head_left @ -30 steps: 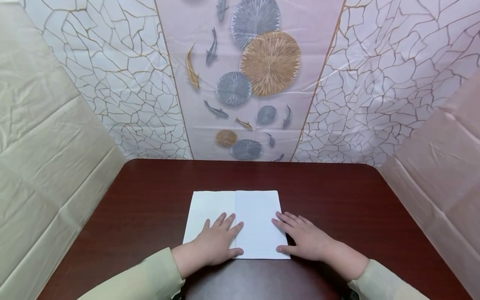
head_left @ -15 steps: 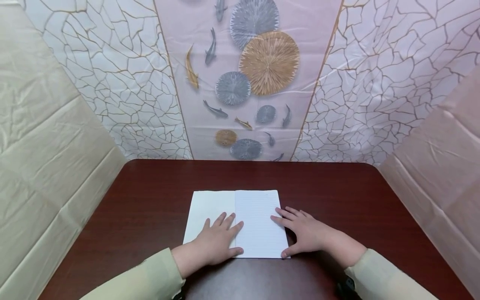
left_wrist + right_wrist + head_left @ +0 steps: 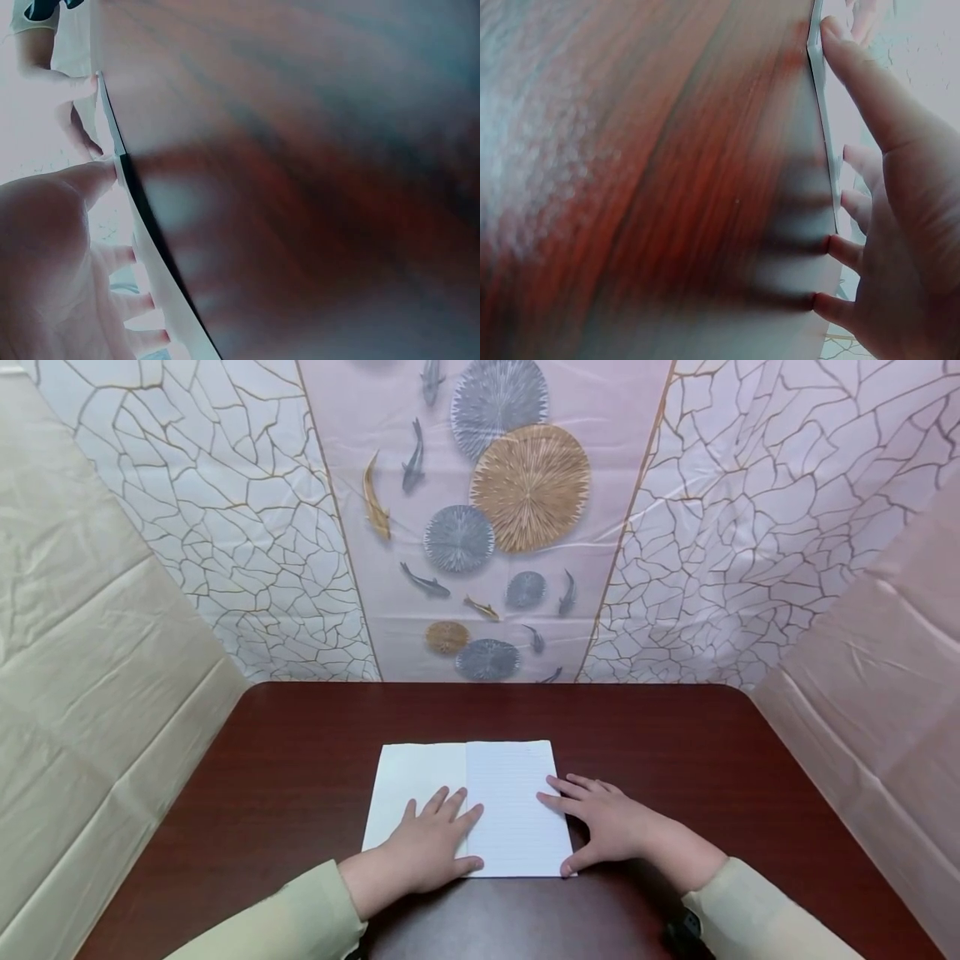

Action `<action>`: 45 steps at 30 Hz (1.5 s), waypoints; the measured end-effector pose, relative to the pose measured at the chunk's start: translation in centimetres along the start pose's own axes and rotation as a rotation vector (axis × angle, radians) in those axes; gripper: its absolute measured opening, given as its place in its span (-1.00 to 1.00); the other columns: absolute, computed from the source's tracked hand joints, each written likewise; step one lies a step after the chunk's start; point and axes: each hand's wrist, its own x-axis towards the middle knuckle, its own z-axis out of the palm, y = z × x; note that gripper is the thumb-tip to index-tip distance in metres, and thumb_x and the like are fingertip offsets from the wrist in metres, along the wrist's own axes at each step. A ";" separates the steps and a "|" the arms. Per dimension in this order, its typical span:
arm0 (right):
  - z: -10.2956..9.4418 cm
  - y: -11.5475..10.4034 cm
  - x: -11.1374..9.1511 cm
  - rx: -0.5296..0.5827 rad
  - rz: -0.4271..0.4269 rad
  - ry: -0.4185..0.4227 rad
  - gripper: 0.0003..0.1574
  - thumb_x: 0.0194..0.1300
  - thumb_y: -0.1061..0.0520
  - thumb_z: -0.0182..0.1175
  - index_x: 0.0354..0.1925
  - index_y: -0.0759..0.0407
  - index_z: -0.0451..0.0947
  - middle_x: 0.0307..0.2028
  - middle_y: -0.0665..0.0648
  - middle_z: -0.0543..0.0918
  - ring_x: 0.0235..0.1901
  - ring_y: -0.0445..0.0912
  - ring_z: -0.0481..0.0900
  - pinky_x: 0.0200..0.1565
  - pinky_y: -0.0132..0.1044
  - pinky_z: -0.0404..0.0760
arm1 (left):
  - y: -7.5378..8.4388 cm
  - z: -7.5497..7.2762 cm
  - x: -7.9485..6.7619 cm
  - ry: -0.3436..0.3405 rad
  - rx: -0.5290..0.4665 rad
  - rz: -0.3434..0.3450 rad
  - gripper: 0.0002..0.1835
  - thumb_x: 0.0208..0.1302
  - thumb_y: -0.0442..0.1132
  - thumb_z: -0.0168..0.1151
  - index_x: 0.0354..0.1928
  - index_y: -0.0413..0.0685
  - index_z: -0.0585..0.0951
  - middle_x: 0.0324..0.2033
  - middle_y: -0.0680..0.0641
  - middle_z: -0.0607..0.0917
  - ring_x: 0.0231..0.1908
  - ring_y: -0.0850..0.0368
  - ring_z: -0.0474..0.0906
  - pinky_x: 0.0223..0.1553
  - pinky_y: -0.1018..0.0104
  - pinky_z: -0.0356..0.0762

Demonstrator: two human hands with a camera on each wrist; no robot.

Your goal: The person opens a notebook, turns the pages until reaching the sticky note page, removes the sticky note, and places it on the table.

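Note:
An open notebook (image 3: 517,843) lies flat on the dark wooden table (image 3: 315,760), with a plain left page (image 3: 408,768) and a ruled right page (image 3: 510,777). My left hand (image 3: 423,852) rests with spread fingers over the left page, its thumb and index finger reaching across the fold. Along the right edge, my right hand (image 3: 618,828) has its thumb at the lower corner and its fingertips near the page's side. In the right wrist view the thumb (image 3: 866,86) lies at the near page edge, and some fingertips reach the table beyond the paper. Neither hand grips anything.
Pale fabric walls stand at the left (image 3: 97,710) and right (image 3: 862,718) of the table. A patterned backdrop (image 3: 480,602) with fish and round leaf shapes hangs behind its far edge. Dark wrist straps show partly below both sleeves.
My right thumb has slid outward to the notebook's lower right corner, and the right fingers have shifted slightly up the page edge. The left hand keeps its place. The head view has turned slightly.

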 end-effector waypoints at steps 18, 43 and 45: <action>0.2 -0.1 0.2 -0.005 0.024 0.021 0.20 -0.06 -0.61 0.30 0.48 -0.26 0.24 0.51 0.01 0.16 0.46 0.18 0.11 0.30 0.33 0.16 | 0.3 0.3 -0.1 0.071 0.036 0.032 -0.23 0.30 0.30 0.15 0.42 0.03 0.38 0.38 -0.17 0.35 0.41 -0.17 0.18 0.27 -0.30 0.24; 0.2 -0.8 0.5 -0.031 0.045 0.098 0.14 -0.03 -0.69 0.16 0.39 -0.18 0.38 0.43 0.05 0.31 0.40 0.16 0.22 0.24 0.32 0.27 | 3.4 0.1 0.9 0.329 0.369 0.272 -0.45 0.19 0.45 0.12 -0.24 0.14 0.61 -0.09 0.03 0.59 0.08 0.00 0.47 0.21 -0.03 0.35; 0.2 -0.8 0.5 -0.033 0.049 0.106 0.13 -0.02 -0.71 0.13 0.39 -0.19 0.39 0.43 0.04 0.32 0.40 0.16 0.23 0.24 0.33 0.27 | 3.6 0.0 1.1 0.345 0.382 0.298 -0.48 0.18 0.44 0.15 -0.27 0.16 0.60 -0.08 0.03 0.59 0.12 -0.02 0.45 0.27 -0.04 0.30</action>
